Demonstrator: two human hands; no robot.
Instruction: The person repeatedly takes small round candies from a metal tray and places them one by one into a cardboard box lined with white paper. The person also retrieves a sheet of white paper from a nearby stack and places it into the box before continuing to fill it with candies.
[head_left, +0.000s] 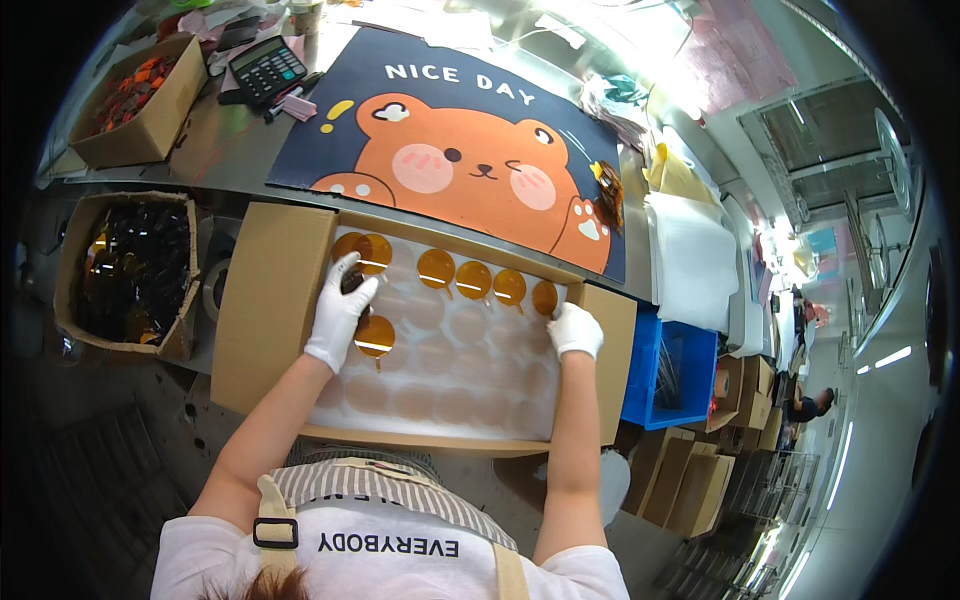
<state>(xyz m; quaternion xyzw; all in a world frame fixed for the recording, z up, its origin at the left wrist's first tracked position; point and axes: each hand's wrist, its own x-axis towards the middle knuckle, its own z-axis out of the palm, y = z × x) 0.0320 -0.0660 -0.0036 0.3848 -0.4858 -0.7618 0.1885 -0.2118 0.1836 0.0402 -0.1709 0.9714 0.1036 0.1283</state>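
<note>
An opened cardboard box (262, 307) lies before me, lined with a translucent white sheet (442, 360) through which rows of round shapes show. On the sheet lie several round amber lenses with small tabs: a row along the far side, such as this amber lens (473, 280), and another amber lens (374, 336) nearer me. My left hand (343, 311), in a white glove, curls its thumb and fingers around dark lenses at the box's left side. Gloved in white too, my right hand (576, 330) is at the right edge, its fingertips touching or just beside the rightmost amber lens (544, 298).
At the left, a cardboard box (193, 262) holds dark and amber pieces; another box (169, 127) holds orange scraps. A calculator (266, 69) and a bear-printed mat (465, 169) lie on the bench. Right stand white foam sheets (690, 259) and a blue bin (637, 375). A person (810, 406) is far off.
</note>
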